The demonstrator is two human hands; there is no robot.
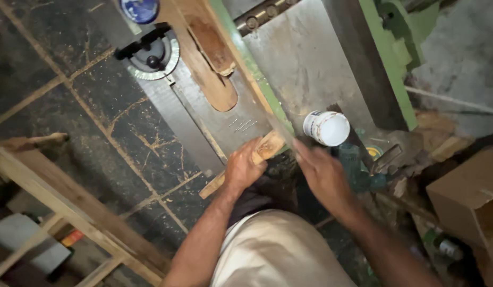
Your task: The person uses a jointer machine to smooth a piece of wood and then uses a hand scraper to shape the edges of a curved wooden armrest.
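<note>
My left hand (pixel 242 169) grips a short wooden strip (pixel 263 150) at the near edge of a grey metal machine table (pixel 310 58). The strip runs from lower left to upper right under my fingers. My right hand (pixel 323 172) is blurred, just right of the strip's far end, with its fingers near a long thin wooden edge (pixel 246 74) that runs diagonally up the table. Whether the right hand holds anything cannot be told. A few small nails (pixel 241 125) lie on the metal just beyond the strip.
A white plastic jar (pixel 327 128) stands right of my hands. A protractor-style gauge (pixel 155 55) and a worn wooden pusher block (pixel 212 50) sit farther up the table. A wooden frame (pixel 55 202) stands at lower left, a cardboard box (pixel 469 196) at right.
</note>
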